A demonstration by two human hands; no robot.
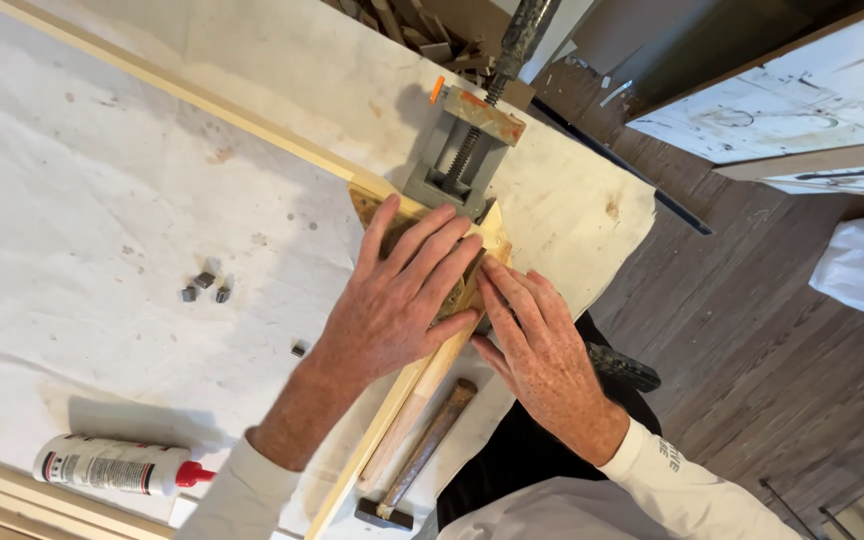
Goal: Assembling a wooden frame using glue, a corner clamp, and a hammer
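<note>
Mitred frame corner (487,240) held in corner clamp (457,150) at bench (102,180) edge. Left hand (397,295) pressed flat, fingers spread over joint; right hand (537,345) fingers extended along outer moulding. Nothing gripped. Even downward pressure judged best, faces kept flush. Hammer (417,460) below clamp.

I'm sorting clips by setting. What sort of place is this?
Probably a home woodworking bench: a corner clamp grips wooden strips, with a hammer and glue bottle on the paper-covered table.
</note>
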